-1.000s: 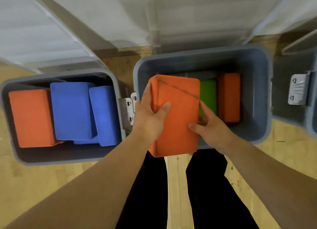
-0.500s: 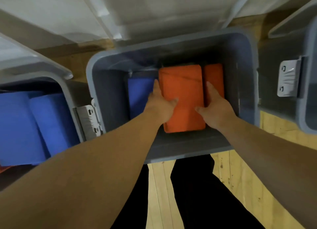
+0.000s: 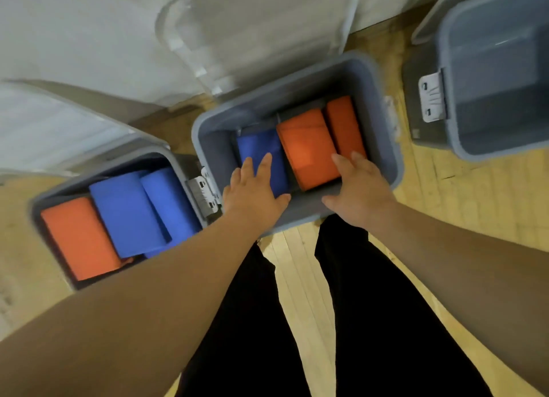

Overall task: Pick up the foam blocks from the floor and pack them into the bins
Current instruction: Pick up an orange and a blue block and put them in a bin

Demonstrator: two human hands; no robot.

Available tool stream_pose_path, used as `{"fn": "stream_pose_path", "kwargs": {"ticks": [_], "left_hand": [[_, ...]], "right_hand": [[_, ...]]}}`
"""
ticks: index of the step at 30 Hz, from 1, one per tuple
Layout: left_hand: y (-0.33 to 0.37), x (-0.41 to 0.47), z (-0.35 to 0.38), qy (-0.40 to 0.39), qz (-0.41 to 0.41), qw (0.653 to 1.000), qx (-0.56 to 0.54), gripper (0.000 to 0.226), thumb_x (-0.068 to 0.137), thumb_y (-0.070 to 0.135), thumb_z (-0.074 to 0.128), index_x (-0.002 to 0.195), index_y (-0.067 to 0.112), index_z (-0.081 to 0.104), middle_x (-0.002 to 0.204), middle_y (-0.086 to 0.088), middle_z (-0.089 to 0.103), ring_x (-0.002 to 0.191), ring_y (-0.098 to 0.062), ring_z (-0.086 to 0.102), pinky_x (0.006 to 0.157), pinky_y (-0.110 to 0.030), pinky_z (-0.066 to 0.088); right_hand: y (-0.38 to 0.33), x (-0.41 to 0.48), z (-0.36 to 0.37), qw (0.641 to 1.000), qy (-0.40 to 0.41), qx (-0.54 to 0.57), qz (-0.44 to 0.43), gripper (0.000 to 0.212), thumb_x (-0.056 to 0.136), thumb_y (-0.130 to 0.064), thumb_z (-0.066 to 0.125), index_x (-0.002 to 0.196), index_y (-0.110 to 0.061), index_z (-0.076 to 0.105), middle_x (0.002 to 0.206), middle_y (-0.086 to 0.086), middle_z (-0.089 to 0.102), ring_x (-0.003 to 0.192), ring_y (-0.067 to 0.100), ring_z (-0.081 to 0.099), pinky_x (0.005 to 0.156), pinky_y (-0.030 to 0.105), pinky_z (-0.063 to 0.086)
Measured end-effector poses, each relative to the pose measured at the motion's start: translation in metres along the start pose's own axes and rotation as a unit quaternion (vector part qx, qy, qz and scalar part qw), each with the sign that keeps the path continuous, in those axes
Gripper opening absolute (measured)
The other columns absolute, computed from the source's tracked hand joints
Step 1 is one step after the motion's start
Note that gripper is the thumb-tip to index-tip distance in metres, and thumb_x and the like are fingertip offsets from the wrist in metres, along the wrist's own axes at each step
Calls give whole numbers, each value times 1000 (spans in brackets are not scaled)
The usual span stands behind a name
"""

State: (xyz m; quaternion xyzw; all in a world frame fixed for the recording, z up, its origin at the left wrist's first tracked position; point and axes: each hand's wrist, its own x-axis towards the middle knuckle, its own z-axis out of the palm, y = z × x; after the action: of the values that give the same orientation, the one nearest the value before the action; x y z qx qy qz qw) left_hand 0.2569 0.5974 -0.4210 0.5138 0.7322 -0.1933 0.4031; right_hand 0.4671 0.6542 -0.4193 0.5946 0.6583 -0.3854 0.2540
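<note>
The middle grey bin [image 3: 389, 147] holds a blue foam block [image 3: 260, 147], a large orange block [image 3: 306, 150] and a second orange block [image 3: 346, 123] standing on edge at its right. My left hand [image 3: 255, 191] hovers over the bin's near left side, fingers spread above the blue block, holding nothing. My right hand [image 3: 356, 185] is over the near right side, fingers straight, its tips at the corner of the large orange block. The left grey bin [image 3: 44, 200] holds an orange block [image 3: 77, 236] and two blue blocks [image 3: 130, 212].
A third grey bin [image 3: 493, 69] with a white latch [image 3: 432, 96] stands at the right. Clear lids [image 3: 208, 40] lean against the white wall behind the bins. My dark trouser legs stand on the wooden floor [image 3: 460, 203] just in front of the middle bin.
The large orange block went down into the middle bin between the blue and the other orange block. Both hands have let go of it and drawn back toward the bin's near rim.
</note>
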Motion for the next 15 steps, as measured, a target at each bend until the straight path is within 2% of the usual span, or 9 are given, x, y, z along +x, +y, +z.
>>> {"fn": "stream_pose_path", "kwargs": {"ticks": [4,9,15], "left_hand": [[-9,-57,-39,25,62,995,81,99,91,70,53,162,34,-6,171,-11,1,155,-37,9,120,-55,25],[-27,-142,-91,68,148,972,170,99,92,71,51,163,33,-7,171,-12,-3,156,-38,5,121,-55,21],[-61,-224,-143,84,169,955,230,103,88,78,49,163,31,-3,169,-14,3,155,-40,7,121,-58,21]], "right_hand": [[-12,-74,-18,999,35,23,31,98,85,-60,68,161,-33,13,169,12,11,154,36,15,120,52,28],[-34,-191,-25,983,103,90,119,97,85,-66,62,161,-34,11,170,12,4,155,37,10,120,57,27],[-56,-327,6,946,146,179,229,100,82,-72,61,160,-38,10,170,5,0,155,37,9,118,63,25]]}}
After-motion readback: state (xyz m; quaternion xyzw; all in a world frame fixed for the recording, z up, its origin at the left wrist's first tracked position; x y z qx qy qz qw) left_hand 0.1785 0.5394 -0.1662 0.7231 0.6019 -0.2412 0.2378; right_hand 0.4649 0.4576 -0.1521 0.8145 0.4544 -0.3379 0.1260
